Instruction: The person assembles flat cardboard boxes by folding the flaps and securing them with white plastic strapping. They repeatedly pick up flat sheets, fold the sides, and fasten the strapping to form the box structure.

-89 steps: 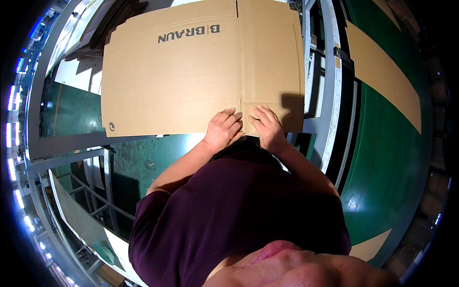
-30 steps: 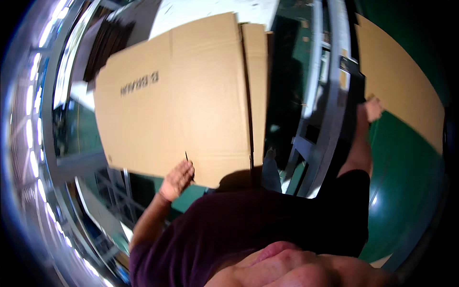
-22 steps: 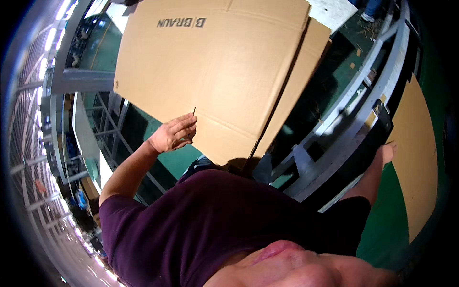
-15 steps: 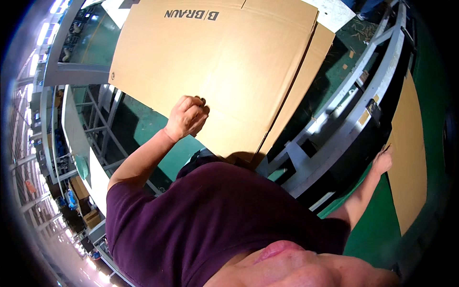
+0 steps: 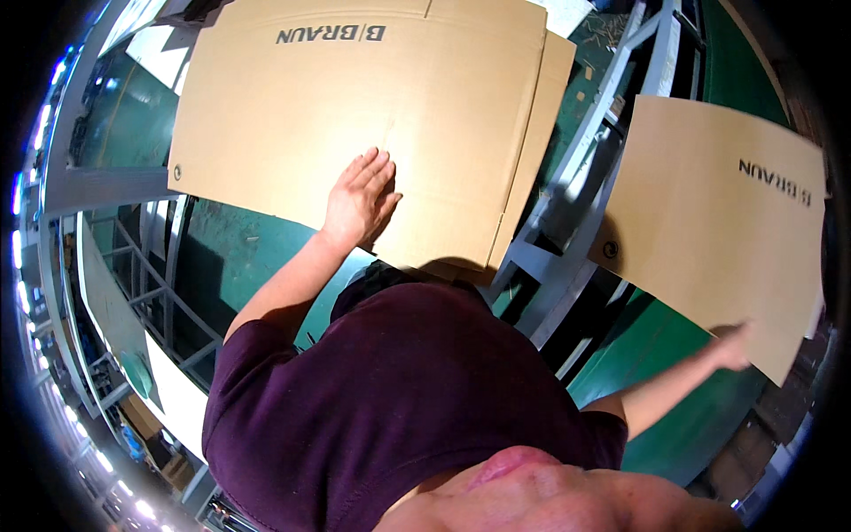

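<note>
A large flattened cardboard box [image 5: 292, 115] lies in front of me, brown with dark print near its far side. On its near part rests my left hand [image 5: 359, 202], palm down, fingers stretched out and holding nothing. Out to the right, my right hand [image 5: 732, 347] grips the near edge of a second flattened cardboard box [image 5: 700, 204], also printed. Slight motion blur softens the right hand, and its fingers are partly hidden. Beneath the first box, the edge of another cardboard layer [image 5: 547, 106] shows along the right.
Grey metal rails [image 5: 592, 133] run between the two cardboard pieces. A green surface [image 5: 656, 363] lies below the right-hand one. On the left stand a metal frame [image 5: 115, 188] and a white-topped table [image 5: 168, 390]. Cardboard scraps [image 5: 585, 73] litter the green floor at the far right.
The right-hand cardboard has swung inward and turned, so its broad printed face now shows. My left hand has gone from curled fingers to flat on the box. My view has shifted slightly.
</note>
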The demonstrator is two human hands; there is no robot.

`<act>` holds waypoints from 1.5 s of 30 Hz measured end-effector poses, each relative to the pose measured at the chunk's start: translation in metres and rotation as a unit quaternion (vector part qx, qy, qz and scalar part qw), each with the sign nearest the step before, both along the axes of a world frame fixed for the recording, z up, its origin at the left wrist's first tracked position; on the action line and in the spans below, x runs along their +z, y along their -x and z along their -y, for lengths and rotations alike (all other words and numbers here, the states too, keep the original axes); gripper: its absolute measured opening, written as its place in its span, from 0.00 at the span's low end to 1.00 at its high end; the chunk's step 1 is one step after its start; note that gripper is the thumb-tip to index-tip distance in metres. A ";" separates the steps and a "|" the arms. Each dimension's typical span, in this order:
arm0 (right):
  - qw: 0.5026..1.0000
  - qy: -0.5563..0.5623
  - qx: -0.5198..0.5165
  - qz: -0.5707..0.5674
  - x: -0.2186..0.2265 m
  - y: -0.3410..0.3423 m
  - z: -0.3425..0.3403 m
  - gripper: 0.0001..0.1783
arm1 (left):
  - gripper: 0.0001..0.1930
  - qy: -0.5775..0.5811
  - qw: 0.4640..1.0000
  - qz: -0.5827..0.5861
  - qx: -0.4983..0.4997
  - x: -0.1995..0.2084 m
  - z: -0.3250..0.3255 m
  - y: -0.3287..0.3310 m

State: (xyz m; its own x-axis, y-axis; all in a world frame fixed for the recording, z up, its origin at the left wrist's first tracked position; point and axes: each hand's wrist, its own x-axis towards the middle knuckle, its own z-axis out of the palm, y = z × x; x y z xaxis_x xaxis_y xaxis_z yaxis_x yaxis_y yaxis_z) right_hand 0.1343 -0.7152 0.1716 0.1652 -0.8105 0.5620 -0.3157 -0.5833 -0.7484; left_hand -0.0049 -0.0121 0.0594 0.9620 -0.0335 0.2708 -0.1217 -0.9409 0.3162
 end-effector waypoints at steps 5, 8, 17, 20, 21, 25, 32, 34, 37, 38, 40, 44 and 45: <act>0.857 -0.487 0.160 -0.046 -0.288 -0.002 -0.042 0.28 | 0.22 0.000 0.999 -0.032 0.003 0.018 0.013 0.048; 0.718 -0.586 0.375 0.005 -0.351 -0.004 -0.098 0.31 | 0.22 0.027 0.998 -0.055 0.033 0.008 0.017 0.060; 0.351 -0.697 0.604 0.161 -0.374 -0.105 0.001 0.15 | 0.26 0.006 0.995 -0.094 -0.028 0.014 0.009 0.077; 0.306 -0.632 0.680 0.210 -0.217 -0.079 -0.132 0.12 | 0.25 -0.010 0.997 -0.052 -0.053 -0.007 -0.007 0.087; 0.473 -0.612 0.584 0.246 -0.166 -0.053 -0.184 0.11 | 0.24 -0.025 0.996 -0.038 -0.074 -0.010 -0.013 0.084; 0.615 -0.517 0.556 0.212 -0.102 0.034 -0.323 0.11 | 0.22 -0.063 0.990 0.052 -0.118 -0.021 -0.025 0.074; 0.457 -0.531 0.708 0.089 -0.163 0.215 -0.545 0.40 | 0.18 0.172 0.977 -0.039 -0.123 -0.064 -0.041 0.073; 0.338 -0.610 0.680 0.226 -0.124 0.228 -0.563 0.31 | 0.15 0.385 0.918 0.006 -0.091 -0.064 -0.037 0.073; 0.418 -0.631 0.641 0.128 -0.141 0.241 -0.573 0.20 | 0.11 0.216 0.965 -0.044 -0.143 -0.052 -0.043 0.073; 0.427 -0.608 0.663 0.090 -0.134 0.239 -0.588 0.17 | 0.10 0.112 0.978 -0.051 -0.168 -0.051 -0.046 0.072; 0.439 -0.587 0.678 0.047 -0.129 0.235 -0.609 0.12 | 0.09 0.249 0.952 -0.043 -0.174 -0.056 -0.044 0.074; 0.459 -0.597 0.658 0.005 -0.122 0.240 -0.656 0.09 | 0.12 0.257 0.924 -0.234 -0.157 -0.067 -0.046 0.079; 0.464 -0.595 0.656 -0.018 -0.117 0.243 -0.665 0.09 | 0.14 0.251 0.933 -0.200 -0.164 -0.066 -0.045 0.081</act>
State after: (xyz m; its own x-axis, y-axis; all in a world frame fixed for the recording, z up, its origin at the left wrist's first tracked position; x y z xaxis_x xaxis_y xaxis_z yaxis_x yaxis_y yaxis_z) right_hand -0.1089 -0.0504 0.0549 0.9469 0.2678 -0.1779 -0.2987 0.5283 -0.7948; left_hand -0.0857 0.0330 -0.0065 0.9497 -0.3096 -0.0460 -0.1555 -0.5942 0.7891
